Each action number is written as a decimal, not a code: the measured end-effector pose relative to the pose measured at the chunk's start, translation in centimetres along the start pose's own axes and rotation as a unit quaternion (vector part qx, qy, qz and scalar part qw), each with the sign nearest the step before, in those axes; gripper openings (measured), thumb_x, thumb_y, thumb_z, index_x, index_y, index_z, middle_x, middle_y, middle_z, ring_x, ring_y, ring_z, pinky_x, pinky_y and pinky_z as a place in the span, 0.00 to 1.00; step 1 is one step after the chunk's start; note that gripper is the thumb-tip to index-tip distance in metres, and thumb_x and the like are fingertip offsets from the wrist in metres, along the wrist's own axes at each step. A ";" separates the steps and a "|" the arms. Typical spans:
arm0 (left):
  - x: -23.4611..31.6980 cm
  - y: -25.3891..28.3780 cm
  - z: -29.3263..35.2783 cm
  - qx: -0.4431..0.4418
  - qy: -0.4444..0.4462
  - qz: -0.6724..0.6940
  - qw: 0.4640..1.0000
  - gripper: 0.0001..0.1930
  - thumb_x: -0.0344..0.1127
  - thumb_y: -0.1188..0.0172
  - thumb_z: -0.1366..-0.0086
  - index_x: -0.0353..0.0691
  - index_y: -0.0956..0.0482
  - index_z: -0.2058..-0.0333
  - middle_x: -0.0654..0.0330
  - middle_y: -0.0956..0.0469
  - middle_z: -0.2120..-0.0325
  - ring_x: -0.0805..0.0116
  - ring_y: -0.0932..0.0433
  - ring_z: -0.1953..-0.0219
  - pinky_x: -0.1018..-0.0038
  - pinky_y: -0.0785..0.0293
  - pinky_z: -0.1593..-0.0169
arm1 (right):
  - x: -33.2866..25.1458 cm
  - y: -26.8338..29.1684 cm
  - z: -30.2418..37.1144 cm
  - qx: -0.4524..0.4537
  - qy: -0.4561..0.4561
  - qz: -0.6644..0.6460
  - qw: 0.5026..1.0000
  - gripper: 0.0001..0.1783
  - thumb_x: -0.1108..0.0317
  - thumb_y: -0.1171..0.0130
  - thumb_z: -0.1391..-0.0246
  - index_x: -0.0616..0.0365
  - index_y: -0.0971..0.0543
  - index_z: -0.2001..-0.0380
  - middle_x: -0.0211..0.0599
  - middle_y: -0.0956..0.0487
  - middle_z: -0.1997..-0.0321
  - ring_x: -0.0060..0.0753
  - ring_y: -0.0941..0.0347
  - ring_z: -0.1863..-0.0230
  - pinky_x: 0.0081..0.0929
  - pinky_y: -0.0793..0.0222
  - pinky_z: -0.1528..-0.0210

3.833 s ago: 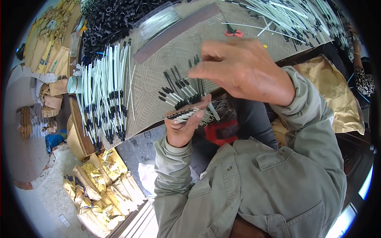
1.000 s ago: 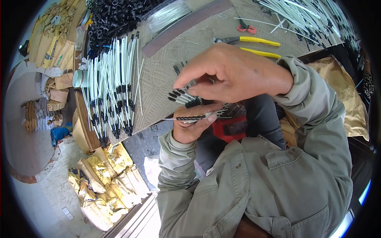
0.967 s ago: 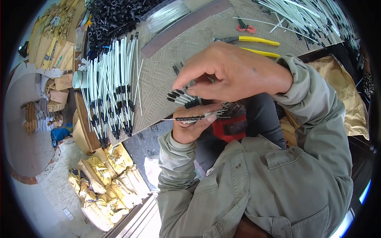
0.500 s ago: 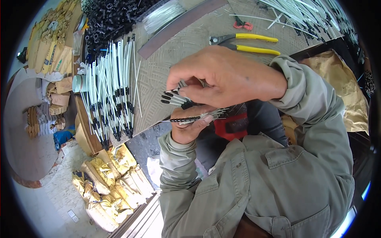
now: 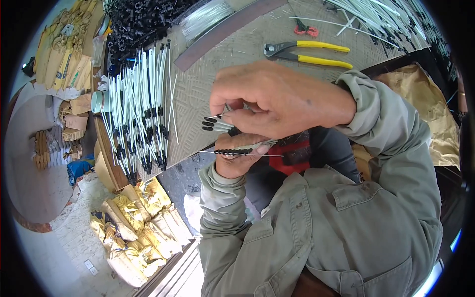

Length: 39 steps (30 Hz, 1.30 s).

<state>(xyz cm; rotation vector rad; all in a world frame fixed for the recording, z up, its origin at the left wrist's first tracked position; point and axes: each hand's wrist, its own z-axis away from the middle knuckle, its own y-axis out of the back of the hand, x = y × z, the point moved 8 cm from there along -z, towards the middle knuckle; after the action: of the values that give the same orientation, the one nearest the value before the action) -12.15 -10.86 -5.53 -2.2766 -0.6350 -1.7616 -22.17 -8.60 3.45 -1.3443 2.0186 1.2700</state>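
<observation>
My left hand [image 5: 233, 166] is closed around a bundle of thin pale rods with black ends [image 5: 217, 124]. Along that hand runs a row of small black ends [image 5: 232, 152], with a thin straight wire [image 5: 272, 156] passing along it and sticking out on both sides. My left thumb presses on the pale ends beside this row. Just above, my right hand [image 5: 282, 96] pinches at the bundle with thumb and curled fingers. Its fingertips are at a rod near the black ends, and the palm hides part of the bundle.
Yellow-handled cutting pliers [image 5: 321, 45] lie beyond my right hand. Pale rods with black fittings [image 5: 141, 109] spread out on the left, below a heap of black parts [image 5: 133, 29]. A dark metal strip [image 5: 222, 34] and clear thin strands [image 5: 205, 20] are at the back. Wrapped packages [image 5: 138, 227] sit lower left.
The bundle has turned a little in my left hand, and the pale ends by the thumb look more gathered. My right hand has shifted slightly down, still pinching.
</observation>
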 end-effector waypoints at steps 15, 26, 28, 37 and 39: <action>0.6 -0.1 -0.1 0.010 -0.054 0.016 0.998 0.10 0.26 0.38 0.51 0.33 0.19 0.68 0.53 0.21 0.71 0.59 0.23 0.61 0.66 0.31 0.53 | -0.1 0.2 0.5 -0.004 0.024 -0.028 0.999 0.07 0.76 0.46 0.54 0.59 0.30 0.69 0.34 0.33 0.75 0.31 0.34 0.79 0.26 0.41 0.80; -0.2 0.1 1.1 0.030 -0.032 0.049 0.998 0.12 0.24 0.36 0.52 0.33 0.19 0.65 0.53 0.20 0.69 0.62 0.21 0.62 0.72 0.29 0.54 | -0.6 -0.1 0.5 -0.034 0.046 0.003 0.998 0.05 0.73 0.48 0.54 0.59 0.32 0.72 0.36 0.31 0.73 0.38 0.31 0.75 0.32 0.37 0.77; 0.2 -0.2 1.0 0.024 -0.030 0.054 0.998 0.13 0.24 0.36 0.52 0.33 0.19 0.65 0.54 0.20 0.69 0.64 0.21 0.63 0.73 0.29 0.55 | -0.5 -0.2 0.5 -0.046 0.041 0.048 0.997 0.05 0.73 0.48 0.54 0.58 0.33 0.72 0.37 0.31 0.74 0.40 0.31 0.75 0.33 0.38 0.76; -0.5 0.8 1.9 0.077 0.017 0.030 0.996 0.10 0.30 0.32 0.54 0.30 0.21 0.77 0.50 0.23 0.69 0.60 0.26 0.63 0.65 0.32 0.56 | -0.6 -0.5 0.7 -0.019 0.039 0.011 0.999 0.05 0.73 0.48 0.54 0.58 0.33 0.73 0.37 0.33 0.75 0.41 0.32 0.75 0.34 0.38 0.75; -0.6 0.9 2.0 0.073 0.007 0.033 0.997 0.08 0.29 0.32 0.54 0.31 0.21 0.77 0.50 0.23 0.67 0.59 0.25 0.62 0.65 0.32 0.55 | -0.7 -0.4 0.7 0.004 0.061 -0.005 0.998 0.05 0.73 0.47 0.53 0.58 0.32 0.74 0.37 0.32 0.76 0.40 0.31 0.75 0.33 0.37 0.75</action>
<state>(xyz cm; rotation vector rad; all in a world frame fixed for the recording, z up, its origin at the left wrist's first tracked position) -10.13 -10.93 -6.58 -2.1606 -0.6545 -1.6438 -21.56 -7.64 3.40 -1.4579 2.0929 1.1999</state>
